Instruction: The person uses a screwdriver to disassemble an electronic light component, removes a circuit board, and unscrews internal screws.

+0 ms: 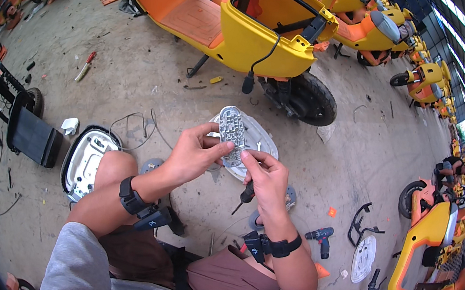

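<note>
A grey elongated part with rounded ends and a raised grid pattern [231, 126] is held up in front of me. My left hand [198, 147] pinches its left side between thumb and fingers. At the part's lower end, my right hand [267, 178] has its thumb and fingertips against it. A screwdriver with a black handle [248, 193] sits in the right hand too, its shaft slanting down to the left. Behind the part, a white oval scooter panel [268, 145] lies on the floor, partly hidden. A small silver wrench-like piece [258, 147] rests on it.
A yellow and orange scooter [269, 47] stands ahead. The white-lined seat shell [89, 152] lies by my left knee. On the right are a cordless drill [321, 240], a white oval plate [363, 259] and a scooter frame [424, 252]. A cable [144, 127] curls across the floor.
</note>
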### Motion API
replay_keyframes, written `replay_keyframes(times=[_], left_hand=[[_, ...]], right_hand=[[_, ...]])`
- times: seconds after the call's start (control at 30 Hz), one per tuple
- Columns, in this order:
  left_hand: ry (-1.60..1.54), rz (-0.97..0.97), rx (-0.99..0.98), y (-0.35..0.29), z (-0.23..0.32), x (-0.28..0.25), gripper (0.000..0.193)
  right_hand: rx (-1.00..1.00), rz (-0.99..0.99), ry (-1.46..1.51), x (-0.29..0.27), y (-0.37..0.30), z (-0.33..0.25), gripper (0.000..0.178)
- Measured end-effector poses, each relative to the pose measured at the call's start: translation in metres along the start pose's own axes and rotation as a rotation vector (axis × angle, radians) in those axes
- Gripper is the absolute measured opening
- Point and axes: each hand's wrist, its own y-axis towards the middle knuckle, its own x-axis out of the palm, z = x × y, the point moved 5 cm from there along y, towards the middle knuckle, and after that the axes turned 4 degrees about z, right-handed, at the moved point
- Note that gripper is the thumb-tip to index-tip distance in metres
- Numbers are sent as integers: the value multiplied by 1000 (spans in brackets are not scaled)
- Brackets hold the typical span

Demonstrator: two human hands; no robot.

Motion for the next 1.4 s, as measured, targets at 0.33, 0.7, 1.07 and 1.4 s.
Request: replay_keyframes(times=[0.33, 0.7, 1.07, 1.4], left_hand=[[91, -80, 34, -1, -14, 5, 34], [258, -247, -60, -5, -9, 19, 41], [233, -284, -66, -10, -10, 19, 49], [161, -291, -57, -11, -7, 10, 38]], right_hand=[[-28, -36, 54, -9, 6, -3, 34], [18, -155, 106, -13, 15, 3, 29], [79, -77, 355, -20, 17, 12, 17], [108, -64, 264, -14, 15, 8, 21]])
